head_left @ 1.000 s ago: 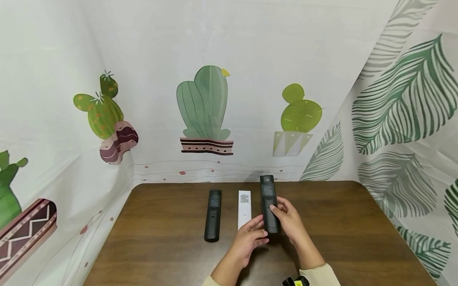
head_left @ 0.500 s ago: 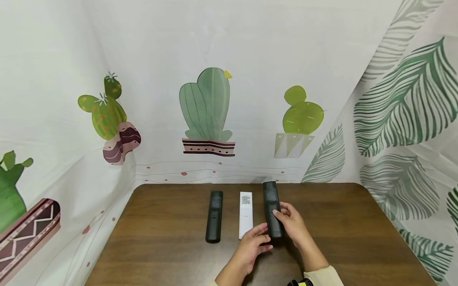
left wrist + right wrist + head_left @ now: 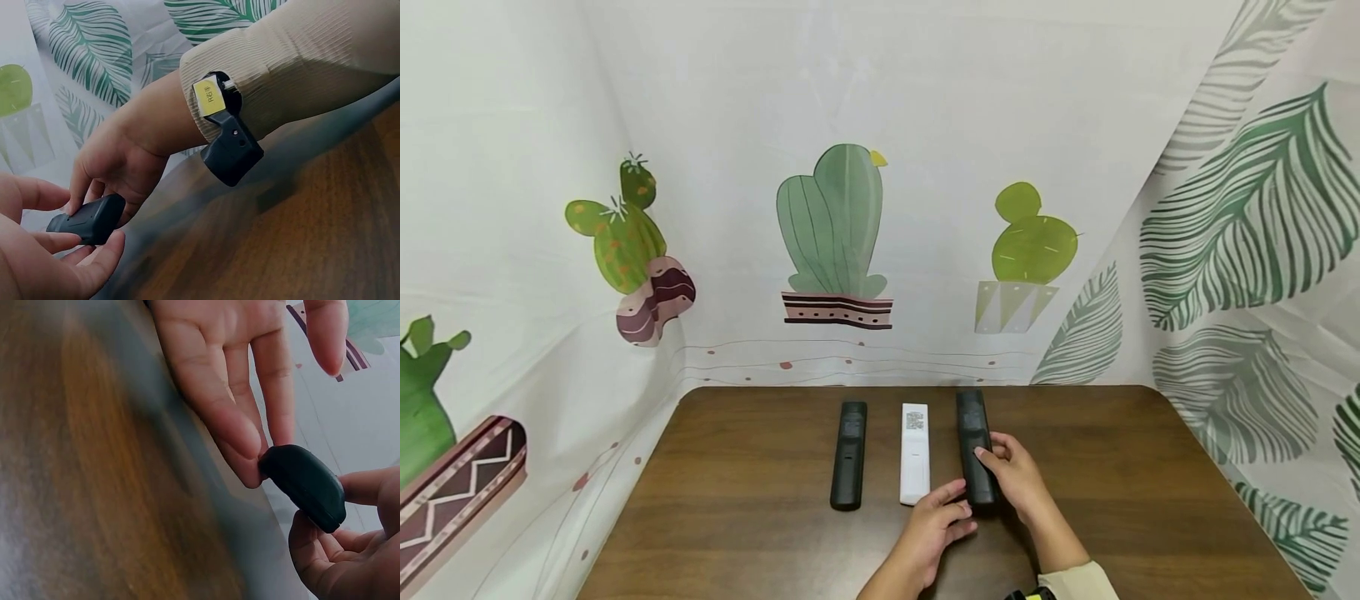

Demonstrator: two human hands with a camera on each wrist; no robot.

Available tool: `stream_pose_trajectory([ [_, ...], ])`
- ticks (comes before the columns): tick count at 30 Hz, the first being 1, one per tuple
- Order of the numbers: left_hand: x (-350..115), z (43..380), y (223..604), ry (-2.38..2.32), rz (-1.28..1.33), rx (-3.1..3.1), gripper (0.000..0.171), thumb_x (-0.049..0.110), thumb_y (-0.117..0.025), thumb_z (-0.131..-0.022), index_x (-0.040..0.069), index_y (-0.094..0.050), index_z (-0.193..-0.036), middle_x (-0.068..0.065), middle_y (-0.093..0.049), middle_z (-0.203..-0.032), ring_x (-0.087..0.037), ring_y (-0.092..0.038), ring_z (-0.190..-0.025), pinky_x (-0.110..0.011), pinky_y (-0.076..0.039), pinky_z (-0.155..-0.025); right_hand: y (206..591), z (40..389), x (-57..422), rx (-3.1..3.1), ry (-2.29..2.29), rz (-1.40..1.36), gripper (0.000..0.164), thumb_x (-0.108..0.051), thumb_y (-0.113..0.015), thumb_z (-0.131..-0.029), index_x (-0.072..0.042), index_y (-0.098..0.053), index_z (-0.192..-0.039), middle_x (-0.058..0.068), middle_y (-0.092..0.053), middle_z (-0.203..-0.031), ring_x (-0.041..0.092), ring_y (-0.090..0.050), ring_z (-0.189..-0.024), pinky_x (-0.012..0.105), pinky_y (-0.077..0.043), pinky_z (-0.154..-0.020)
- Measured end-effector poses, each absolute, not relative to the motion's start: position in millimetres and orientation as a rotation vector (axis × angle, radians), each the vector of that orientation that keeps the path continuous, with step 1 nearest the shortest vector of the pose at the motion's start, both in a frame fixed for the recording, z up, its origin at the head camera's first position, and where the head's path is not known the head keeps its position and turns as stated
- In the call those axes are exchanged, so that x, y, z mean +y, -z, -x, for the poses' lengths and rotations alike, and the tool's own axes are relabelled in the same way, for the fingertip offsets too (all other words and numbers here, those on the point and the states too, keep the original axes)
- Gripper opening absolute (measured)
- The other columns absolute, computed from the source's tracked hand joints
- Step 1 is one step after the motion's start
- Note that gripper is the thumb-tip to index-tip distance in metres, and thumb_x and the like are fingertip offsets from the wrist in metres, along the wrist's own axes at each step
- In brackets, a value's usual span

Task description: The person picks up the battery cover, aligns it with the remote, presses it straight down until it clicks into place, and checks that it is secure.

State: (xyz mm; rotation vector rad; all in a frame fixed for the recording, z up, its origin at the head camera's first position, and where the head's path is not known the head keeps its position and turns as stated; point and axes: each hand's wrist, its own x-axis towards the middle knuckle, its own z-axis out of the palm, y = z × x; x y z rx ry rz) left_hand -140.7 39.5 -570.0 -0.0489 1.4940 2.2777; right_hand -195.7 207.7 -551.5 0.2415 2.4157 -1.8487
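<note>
My right hand (image 3: pixel 1019 480) pinches a black remote control (image 3: pixel 972 421) by its right edge, thumb on top, back side up and low over the table. At the remote's near end, my left hand (image 3: pixel 927 527) has its fingers loosely spread, fingertips right at the left edge. In the left wrist view the end of this black remote (image 3: pixel 95 220) shows between both hands. The right wrist view shows left fingertips touching the dark end of the remote (image 3: pixel 306 486). Left of the hands, a white remote (image 3: pixel 915 458) lies back side up.
Another black remote (image 3: pixel 848 457) lies parallel, left of the white one. All are on a brown wooden table (image 3: pixel 737 500). Behind it hangs a white cloth backdrop (image 3: pixel 925 108) with cactus and leaf prints. A black wrist camera (image 3: pixel 231 153) is on the right sleeve.
The held black remote has come down toward the table, to the right of the white remote. Both hands moved slightly toward me and to the right with it, uncovering the white remote's near end.
</note>
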Motion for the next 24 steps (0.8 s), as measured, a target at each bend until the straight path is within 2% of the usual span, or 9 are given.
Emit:
stream_pose_trajectory([
  [10,44,137,576,-2.259,0.027,1.534,0.056,0.005,-0.06,-0.088,-0.008,-0.05,-0.142,-0.025,-0.047,-0.15,-0.024,-0.058,-0.114,-0.044,-0.056,-0.093,559,195,213,2.428,1.824,-0.285,0.056,-0.023,-0.064,-0.099,0.005,-0.044,-0.143,0.026,-0.061,-0.122,0.023,-0.065,-0.096,0.029,-0.051,-0.079],
  [24,45,135,580,-2.248,0.02,1.557,0.058,0.005,-0.061,-0.086,-0.011,-0.05,-0.14,-0.027,-0.048,-0.15,-0.028,-0.057,-0.125,-0.04,-0.054,-0.098,566,197,215,2.435,1.814,-0.305,0.055,-0.021,-0.064,-0.099,0.006,-0.044,-0.143,0.025,-0.062,-0.12,0.021,-0.066,-0.092,0.03,-0.053,-0.076],
])
